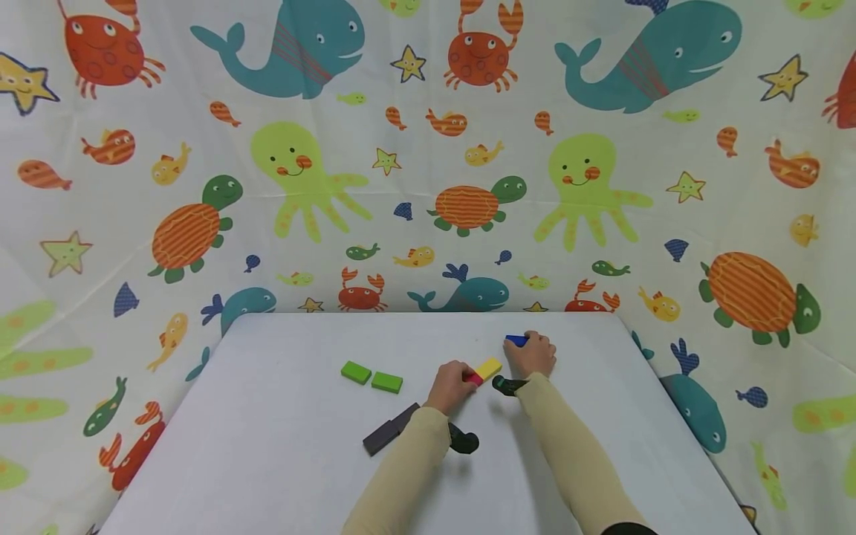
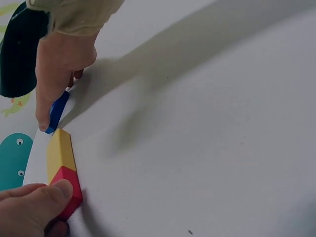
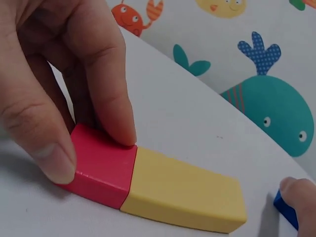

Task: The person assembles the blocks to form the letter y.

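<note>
My left hand [image 1: 451, 386] pinches a red block [image 3: 101, 163] between thumb and fingers. Its end face meets the end of a yellow block [image 3: 185, 190], and the two form a gently curved strip lying on the table. Farther off to the right, my right hand [image 1: 533, 355] grips a blue block [image 1: 517, 340], with part of the block hidden by the fingers. In the left wrist view the blue block [image 2: 58, 112] lies just beyond the free end of the yellow block [image 2: 60, 150], with a small gap between them.
Two green blocks [image 1: 387, 382] lie on the white table [image 1: 281, 446] left of my hands. Closer in, dark grey blocks [image 1: 381, 438] lie end to end beside my left forearm. A cloth printed with sea animals [image 1: 428, 163] hangs behind the table.
</note>
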`<state>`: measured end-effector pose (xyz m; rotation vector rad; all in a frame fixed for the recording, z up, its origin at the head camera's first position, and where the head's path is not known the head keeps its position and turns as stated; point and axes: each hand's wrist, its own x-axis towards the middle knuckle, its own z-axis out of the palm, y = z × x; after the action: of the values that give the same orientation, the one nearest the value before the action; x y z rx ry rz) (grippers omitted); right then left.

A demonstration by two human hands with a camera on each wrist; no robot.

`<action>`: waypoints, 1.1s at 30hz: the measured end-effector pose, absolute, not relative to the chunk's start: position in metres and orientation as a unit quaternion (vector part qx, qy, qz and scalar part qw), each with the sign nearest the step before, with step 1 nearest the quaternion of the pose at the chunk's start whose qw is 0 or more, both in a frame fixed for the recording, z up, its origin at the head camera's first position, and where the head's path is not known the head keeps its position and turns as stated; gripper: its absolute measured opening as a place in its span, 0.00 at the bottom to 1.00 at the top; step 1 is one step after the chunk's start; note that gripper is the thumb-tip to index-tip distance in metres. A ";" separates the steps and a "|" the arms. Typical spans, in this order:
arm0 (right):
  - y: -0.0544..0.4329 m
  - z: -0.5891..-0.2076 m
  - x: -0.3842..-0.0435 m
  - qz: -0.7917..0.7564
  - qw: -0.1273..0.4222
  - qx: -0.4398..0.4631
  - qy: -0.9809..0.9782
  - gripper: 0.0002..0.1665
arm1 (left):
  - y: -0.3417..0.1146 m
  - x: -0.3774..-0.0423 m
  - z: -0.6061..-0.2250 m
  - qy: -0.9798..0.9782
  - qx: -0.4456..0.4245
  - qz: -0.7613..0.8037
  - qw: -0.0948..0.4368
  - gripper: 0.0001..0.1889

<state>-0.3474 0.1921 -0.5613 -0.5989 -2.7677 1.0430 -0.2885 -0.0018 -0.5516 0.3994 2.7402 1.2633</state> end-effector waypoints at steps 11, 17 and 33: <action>0.217 -0.571 -0.340 0.382 0.034 -0.073 -0.921 0.37 | -0.001 -0.289 -0.551 0.905 0.141 0.400 0.037 0.10; 0.230 -0.570 -0.331 0.397 0.011 -0.015 -0.918 0.34 | -0.001 -0.288 -0.550 0.904 0.138 0.403 0.043 0.10; 0.230 -0.584 -0.328 0.384 0.057 -0.007 -0.921 0.33 | 0.001 -0.287 -0.550 0.903 0.123 0.408 0.053 0.12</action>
<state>-0.3277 0.2295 -0.5840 -0.0207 -2.7935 1.1647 -0.2865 0.0008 -0.5499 0.3740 2.7456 1.2397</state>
